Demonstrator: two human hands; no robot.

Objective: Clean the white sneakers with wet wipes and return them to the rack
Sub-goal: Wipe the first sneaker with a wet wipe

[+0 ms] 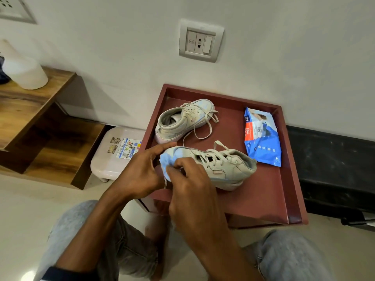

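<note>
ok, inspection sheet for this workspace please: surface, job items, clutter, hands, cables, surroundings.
Surface: red-brown tray table with a raised rim; it holds both sneakers and the packet.
Job's things: far sneaker upright, laces loose; near sneaker with its toe toward the person's left; wet wipe bunched at that toe; wipes packet lying flat by the near sneaker's heel.
Clutter: nothing seen.
Hands: left hand grips the near sneaker's toe, fingers curled over it; right hand pinches the wet wipe.
Cables: nothing seen.
Surroundings: wooden rack at left with a white container on it; white stool beside the table; wall socket above.
</note>
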